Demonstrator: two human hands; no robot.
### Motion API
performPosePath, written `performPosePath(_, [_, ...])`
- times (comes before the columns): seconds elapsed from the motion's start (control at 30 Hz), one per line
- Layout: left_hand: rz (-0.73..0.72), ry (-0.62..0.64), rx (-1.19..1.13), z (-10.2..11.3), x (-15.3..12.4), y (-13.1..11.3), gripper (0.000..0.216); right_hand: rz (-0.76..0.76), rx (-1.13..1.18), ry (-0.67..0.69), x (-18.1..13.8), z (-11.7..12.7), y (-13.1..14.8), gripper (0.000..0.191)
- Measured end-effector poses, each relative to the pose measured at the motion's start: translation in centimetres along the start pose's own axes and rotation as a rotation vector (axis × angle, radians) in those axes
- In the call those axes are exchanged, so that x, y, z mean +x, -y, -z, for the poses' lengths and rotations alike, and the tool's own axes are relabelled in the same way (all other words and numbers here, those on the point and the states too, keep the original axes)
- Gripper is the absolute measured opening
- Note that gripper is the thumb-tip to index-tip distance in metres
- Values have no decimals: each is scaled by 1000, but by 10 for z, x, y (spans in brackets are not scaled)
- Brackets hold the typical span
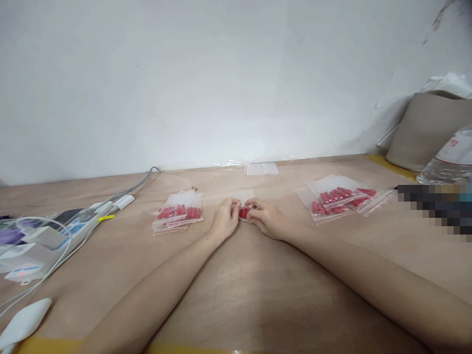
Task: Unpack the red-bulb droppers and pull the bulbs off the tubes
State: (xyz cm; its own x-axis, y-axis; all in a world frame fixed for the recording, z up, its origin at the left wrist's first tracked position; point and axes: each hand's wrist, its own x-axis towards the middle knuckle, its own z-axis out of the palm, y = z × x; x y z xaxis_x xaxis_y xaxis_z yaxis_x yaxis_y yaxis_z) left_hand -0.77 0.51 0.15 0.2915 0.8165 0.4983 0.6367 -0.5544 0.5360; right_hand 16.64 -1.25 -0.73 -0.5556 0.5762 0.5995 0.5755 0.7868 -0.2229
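Note:
In the middle of the table lies a small clear zip bag (246, 195) with red pieces (243, 212) in its near end. My left hand (226, 216) grips the bag's left edge, fingers curled together. From the other side my right hand (266, 217) pinches the bag with thumb and fingers. The fingers partly hide the red pieces and the bag's near edge. To the left is a pile of zip bags (180, 209) holding red, rod-like pieces. A larger pile of similar filled bags (337, 196) lies to the right.
Flat white bags (261, 169) lie by the wall. At left are a power strip (75, 228) with plugs and cables, and a white mouse-like object (27, 322). At right stand a grey-brown bin (424, 130) and a clear plastic bottle (452, 160); a blurred patch hides something nearby.

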Motion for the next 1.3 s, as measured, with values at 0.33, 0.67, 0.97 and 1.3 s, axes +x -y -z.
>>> performPosePath(0.33, [-111, 218, -96, 14, -4, 0, 35, -197, 230, 60, -19, 27, -21, 18])
performPosePath(0.67, [-260, 340, -32, 26, -9, -2, 43, -264, 15, -53, -15, 16, -24, 17])
performPosePath(0.97, [-316, 307, 60, 25, -8, 1, 46, -174, 93, 137, -8, 26, -17, 29])
performPosePath(1.3, [-325, 320, 80, 24, -8, 0, 45, -331, 236, -35, -2, 6, -17, 26])
